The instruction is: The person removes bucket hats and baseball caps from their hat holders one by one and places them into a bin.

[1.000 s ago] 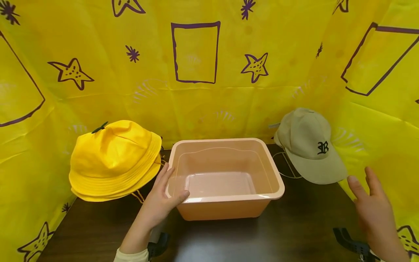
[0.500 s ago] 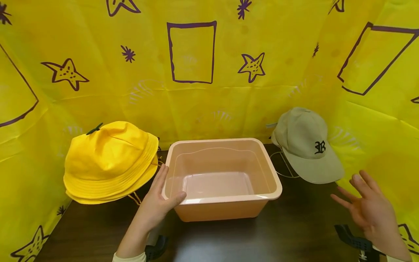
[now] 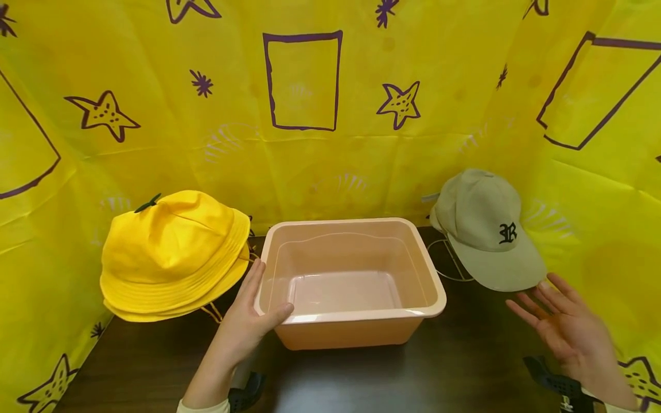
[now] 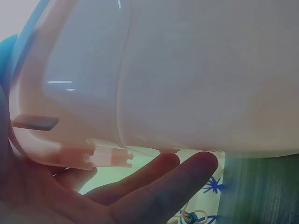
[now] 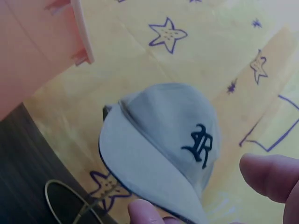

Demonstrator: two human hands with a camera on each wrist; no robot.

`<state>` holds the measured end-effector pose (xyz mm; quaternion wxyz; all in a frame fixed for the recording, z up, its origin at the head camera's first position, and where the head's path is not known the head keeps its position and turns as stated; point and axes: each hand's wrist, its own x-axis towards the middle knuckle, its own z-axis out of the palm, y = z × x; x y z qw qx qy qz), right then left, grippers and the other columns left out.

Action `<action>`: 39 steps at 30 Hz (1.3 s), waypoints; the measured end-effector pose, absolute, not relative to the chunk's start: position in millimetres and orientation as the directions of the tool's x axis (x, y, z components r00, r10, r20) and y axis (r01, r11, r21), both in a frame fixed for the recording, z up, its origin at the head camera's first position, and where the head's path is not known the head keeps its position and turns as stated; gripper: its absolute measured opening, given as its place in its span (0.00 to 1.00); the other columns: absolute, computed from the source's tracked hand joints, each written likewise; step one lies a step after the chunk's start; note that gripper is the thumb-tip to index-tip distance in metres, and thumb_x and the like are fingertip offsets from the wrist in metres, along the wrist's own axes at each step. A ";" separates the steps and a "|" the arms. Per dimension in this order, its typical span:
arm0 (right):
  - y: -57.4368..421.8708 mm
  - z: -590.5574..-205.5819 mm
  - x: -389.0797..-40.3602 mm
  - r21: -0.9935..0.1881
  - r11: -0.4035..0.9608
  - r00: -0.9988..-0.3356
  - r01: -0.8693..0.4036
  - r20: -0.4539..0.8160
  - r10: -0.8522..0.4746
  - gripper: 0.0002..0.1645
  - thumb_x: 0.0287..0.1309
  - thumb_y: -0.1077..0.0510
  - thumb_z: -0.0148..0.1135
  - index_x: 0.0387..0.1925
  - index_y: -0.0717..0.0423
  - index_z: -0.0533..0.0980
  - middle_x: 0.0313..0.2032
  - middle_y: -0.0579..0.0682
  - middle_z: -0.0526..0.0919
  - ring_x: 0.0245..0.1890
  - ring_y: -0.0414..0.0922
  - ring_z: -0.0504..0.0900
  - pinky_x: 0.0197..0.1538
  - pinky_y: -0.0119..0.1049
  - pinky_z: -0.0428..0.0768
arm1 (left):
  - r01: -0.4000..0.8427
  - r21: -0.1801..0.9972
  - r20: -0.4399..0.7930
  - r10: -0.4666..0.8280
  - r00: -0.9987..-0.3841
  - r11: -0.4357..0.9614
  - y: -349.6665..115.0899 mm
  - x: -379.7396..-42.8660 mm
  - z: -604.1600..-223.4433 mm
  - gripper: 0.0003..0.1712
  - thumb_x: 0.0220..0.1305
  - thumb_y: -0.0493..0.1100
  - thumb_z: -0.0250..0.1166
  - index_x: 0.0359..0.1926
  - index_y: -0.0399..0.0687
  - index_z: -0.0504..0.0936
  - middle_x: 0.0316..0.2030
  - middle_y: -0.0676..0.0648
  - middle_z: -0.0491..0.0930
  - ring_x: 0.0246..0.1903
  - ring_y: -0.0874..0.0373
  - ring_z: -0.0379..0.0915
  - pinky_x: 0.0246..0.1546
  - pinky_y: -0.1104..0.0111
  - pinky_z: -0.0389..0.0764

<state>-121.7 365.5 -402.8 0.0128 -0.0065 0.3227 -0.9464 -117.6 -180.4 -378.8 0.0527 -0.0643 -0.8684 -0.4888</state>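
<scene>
A peach plastic basin [image 3: 351,334] stands upright on the dark table, with nothing inside it. My left hand [image 3: 245,324] holds its front left corner, thumb over the rim and the other fingers along the outer side; the left wrist view shows those fingers [image 4: 163,186] against the wall below the rim. A beige baseball cap [image 3: 485,215] with a black letter badge sits on a wire stand at the right. My right hand [image 3: 574,335], palm up with spread fingers, has its fingertips right at the front of the cap's brim [image 5: 140,163].
Yellow bucket hats [image 3: 175,258], stacked together with a green leaf tab on top, sit left of the basin. The wire stand [image 3: 454,261] shows under the cap. Yellow cloth [image 3: 310,172] with purple drawings encloses the table's back and sides.
My right hand has turned palm up and moved left and inward to the cap's brim. My left hand keeps its place on the basin; the view has shifted slightly.
</scene>
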 end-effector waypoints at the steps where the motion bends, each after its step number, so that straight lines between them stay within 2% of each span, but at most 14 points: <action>1: 363.9 -402.8 -122.2 -0.605 -0.796 -0.999 0.022 0.006 -0.032 0.29 0.75 0.71 0.41 0.67 0.39 0.57 0.56 0.51 0.78 0.55 0.54 0.80 0.52 0.61 0.76 | 0.162 0.844 0.154 0.059 -0.986 0.512 -180.6 -117.9 -379.0 0.60 0.57 0.58 0.73 0.80 0.49 0.47 0.78 0.51 0.39 0.74 0.40 0.38 0.64 0.34 0.47; 5: 359.1 -399.8 -122.2 -0.620 -0.784 -0.998 0.012 -0.051 0.026 0.28 0.74 0.71 0.44 0.65 0.40 0.61 0.56 0.49 0.76 0.52 0.56 0.81 0.54 0.60 0.76 | 0.158 0.849 0.151 0.054 -0.987 0.504 -180.8 -118.3 -379.8 0.60 0.57 0.58 0.73 0.80 0.49 0.47 0.78 0.51 0.40 0.74 0.42 0.38 0.65 0.35 0.47; 9: 355.6 -396.3 -120.3 -0.711 -0.703 -0.985 0.020 -0.134 0.108 0.31 0.73 0.69 0.50 0.66 0.37 0.57 0.59 0.40 0.65 0.46 0.52 0.82 0.52 0.56 0.78 | 0.156 0.853 0.151 0.051 -0.987 0.498 -180.4 -117.9 -379.7 0.60 0.57 0.57 0.74 0.80 0.49 0.47 0.78 0.51 0.40 0.74 0.42 0.38 0.65 0.35 0.47; 12: 353.3 -395.8 -117.0 -0.733 -0.680 -0.985 0.005 -0.123 0.125 0.29 0.73 0.69 0.49 0.66 0.40 0.59 0.62 0.38 0.59 0.46 0.51 0.82 0.50 0.55 0.80 | 0.155 0.853 0.148 0.053 -0.988 0.498 -179.8 -118.1 -379.2 0.60 0.57 0.57 0.74 0.80 0.50 0.47 0.78 0.52 0.40 0.74 0.43 0.38 0.65 0.35 0.47; 19: 348.1 -396.3 -111.8 -0.643 -0.762 -0.993 -0.073 -0.020 0.113 0.21 0.73 0.73 0.44 0.59 0.52 0.71 0.58 0.43 0.68 0.47 0.57 0.82 0.46 0.58 0.80 | 0.147 0.864 0.141 0.050 -0.989 0.481 -179.5 -118.2 -377.2 0.61 0.56 0.57 0.75 0.80 0.50 0.47 0.78 0.53 0.40 0.74 0.43 0.37 0.65 0.35 0.46; 25: 345.8 -393.8 -112.0 -0.650 -0.755 -0.993 -0.092 0.007 0.116 0.20 0.74 0.72 0.43 0.58 0.54 0.72 0.59 0.42 0.67 0.46 0.58 0.83 0.44 0.58 0.81 | 0.161 0.863 0.155 0.053 -0.986 0.479 -179.5 -117.5 -376.4 0.61 0.56 0.56 0.75 0.80 0.49 0.48 0.78 0.52 0.40 0.74 0.44 0.37 0.66 0.36 0.47; 34: 346.4 -391.8 -113.3 -0.633 -0.767 -0.993 -0.101 0.011 0.122 0.18 0.75 0.70 0.42 0.55 0.56 0.73 0.57 0.43 0.67 0.46 0.59 0.81 0.45 0.57 0.81 | 0.147 0.863 0.141 0.050 -0.989 0.484 -179.2 -118.7 -375.5 0.61 0.56 0.57 0.75 0.80 0.52 0.47 0.78 0.53 0.40 0.74 0.43 0.39 0.65 0.36 0.48; 39: 346.0 -391.3 -117.4 -0.640 -0.760 -0.989 -0.113 0.000 0.147 0.16 0.75 0.69 0.42 0.53 0.57 0.75 0.53 0.48 0.68 0.46 0.58 0.81 0.44 0.57 0.82 | 0.128 0.854 0.122 0.045 -0.991 0.505 -179.3 -120.7 -376.4 0.61 0.55 0.59 0.75 0.80 0.55 0.47 0.78 0.56 0.40 0.74 0.44 0.38 0.64 0.35 0.48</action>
